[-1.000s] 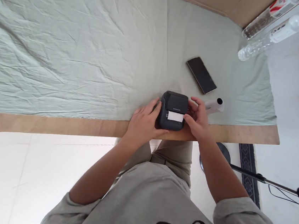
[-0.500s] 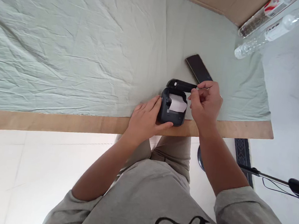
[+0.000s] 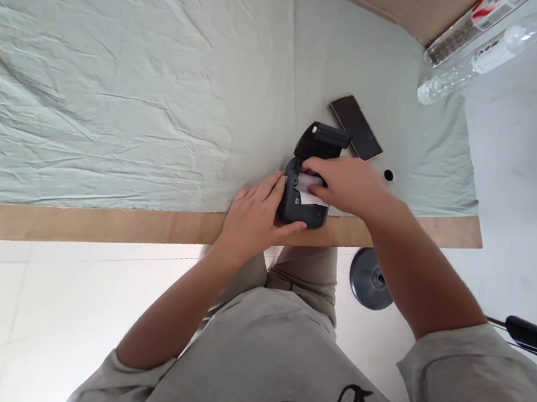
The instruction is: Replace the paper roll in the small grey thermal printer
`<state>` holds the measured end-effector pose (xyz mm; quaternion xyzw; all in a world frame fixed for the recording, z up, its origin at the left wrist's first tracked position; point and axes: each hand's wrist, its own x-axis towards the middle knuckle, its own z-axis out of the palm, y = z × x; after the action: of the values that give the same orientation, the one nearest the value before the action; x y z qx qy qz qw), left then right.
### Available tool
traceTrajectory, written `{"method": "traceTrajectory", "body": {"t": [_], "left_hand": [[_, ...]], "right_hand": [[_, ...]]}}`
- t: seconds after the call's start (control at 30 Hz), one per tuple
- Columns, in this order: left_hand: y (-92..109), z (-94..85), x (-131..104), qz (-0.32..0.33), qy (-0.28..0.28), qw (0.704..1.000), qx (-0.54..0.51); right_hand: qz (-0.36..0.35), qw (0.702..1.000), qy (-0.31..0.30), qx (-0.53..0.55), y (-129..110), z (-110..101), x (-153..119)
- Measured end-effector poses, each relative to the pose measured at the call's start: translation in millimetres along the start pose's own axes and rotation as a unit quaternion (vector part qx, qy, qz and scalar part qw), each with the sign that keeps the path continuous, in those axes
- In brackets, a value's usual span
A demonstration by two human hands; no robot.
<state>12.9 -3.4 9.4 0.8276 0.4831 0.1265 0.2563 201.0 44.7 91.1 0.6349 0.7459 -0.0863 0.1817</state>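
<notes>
Already the lid (image 3: 320, 144) is up, paper roll (image 3: 307, 182) still inside. Right hand (image 3: 351, 184) curls round it, hold unclear; left hand (image 3: 252, 218), spread, steadies printer (image 3: 304, 215).

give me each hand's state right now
Left hand: open, braced against the black device.
Right hand: at the white paper in it; whether its grip is closed cannot be told.

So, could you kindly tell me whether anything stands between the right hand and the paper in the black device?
Nothing visible does: the lid is raised, and the right hand reaches into the open device, at the paper.
</notes>
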Motion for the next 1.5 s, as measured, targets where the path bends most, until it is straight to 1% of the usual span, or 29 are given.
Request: {"method": "traceTrajectory", "body": {"t": [0.07,0.13,0.2,0.23,0.27,0.3,0.33,0.37,0.4,0.43,0.47,0.5,0.57,0.63,0.73,0.8,0.9,0.97,1.07,1.13,1.17,1.23,1.27,1.3,1.33,1.4,1.43,1.5], "left_hand": [[0,0.1,0,0.003,0.001,1.000,-0.001],[-1,0.5,0,0.004,0.002,1.000,-0.002],[-1,1.0,0,0.003,0.002,1.000,-0.003],[-1,1.2,0,0.003,0.001,1.000,-0.004],[-1,1.3,0,0.004,0.002,1.000,-0.004],[-1,1.4,0,0.006,0.003,1.000,-0.005],[-1,1.4,0,0.007,0.005,1.000,-0.006],[-1,1.3,0,0.009,0.007,1.000,-0.005],[-1,1.1,0,0.009,0.008,1.000,-0.004],[-1,0.9,0,0.009,0.008,1.000,-0.003],[-1,0.7,0,0.009,0.007,1.000,-0.001],[-1,0.5,1,0.010,0.005,1.000,0.001],[-2,0.2,1,0.012,0.000,1.000,0.005],[-2,0.0,2,0.010,-0.001,1.000,0.008],[-2,0.4,2,0.003,0.001,1.000,0.011],[-1,0.9,2,0.001,0.002,1.000,0.012],[-2,1.3,1,-0.002,0.005,1.000,0.013],[-3,1.5,1,-0.003,0.011,1.000,0.012],[-5,2.1,0,-0.002,0.015,1.000,0.009],[-6,2.6,0,-0.002,0.018,1.000,0.008],[-6,2.7,0,-0.001,0.020,1.000,0.007],[-6,2.9,0,0.002,0.023,1.000,0.003],[-6,3.0,0,0.002,0.023,1.000,0.000],[-6,3.1,0,0.000,0.022,1.000,-0.002],[-6,3.2,0,-0.003,0.020,1.000,-0.003],[-6,3.2,1,-0.010,0.017,1.000,-0.001],[-6,3.2,1,-0.012,0.015,1.000,0.000],[-5,2.9,1,-0.014,0.014,1.000,0.001]], "right_hand": [[-0.002,1.000,-0.008,-0.013,-1,-2,3],[-0.010,1.000,0.013,0.010,4,-4,0],[-0.019,0.993,0.058,0.101,15,-4,-11],[-0.020,0.980,0.091,0.177,21,-2,-18],[-0.018,0.953,0.124,0.275,27,2,-26],[-0.006,0.909,0.159,0.385,32,8,-34],[0.016,0.842,0.203,0.499,35,17,-40],[0.043,0.756,0.259,0.599,37,28,-45],[0.068,0.688,0.272,0.670,38,41,-49],[0.093,0.651,0.273,0.702,38,55,-51],[0.109,0.644,0.278,0.705,36,68,-51],[0.125,0.650,0.283,0.694,33,81,-51],[0.147,0.680,0.299,0.653,28,101,-48],[0.158,0.712,0.314,0.608,25,110,-45],[0.157,0.762,0.345,0.526,27,111,-39],[0.149,0.787,0.363,0.476,30,109,-34],[0.137,0.818,0.371,0.418,34,112,-25],[0.127,0.833,0.371,0.391,32,115,-20],[0.107,0.843,0.374,0.370,26,118,-23],[0.100,0.840,0.398,0.356,27,116,-34],[0.101,0.831,0.427,0.342,31,114,-41],[0.119,0.801,0.510,0.289,44,110,-53],[0.136,0.791,0.533,0.268,53,108,-56],[0.154,0.786,0.539,0.259,63,107,-56],[0.173,0.788,0.526,0.267,72,107,-53],[0.206,0.796,0.481,0.306,87,110,-42],[0.221,0.800,0.459,0.318,91,112,-35],[0.252,0.799,0.437,0.328,95,117,-23]]}}
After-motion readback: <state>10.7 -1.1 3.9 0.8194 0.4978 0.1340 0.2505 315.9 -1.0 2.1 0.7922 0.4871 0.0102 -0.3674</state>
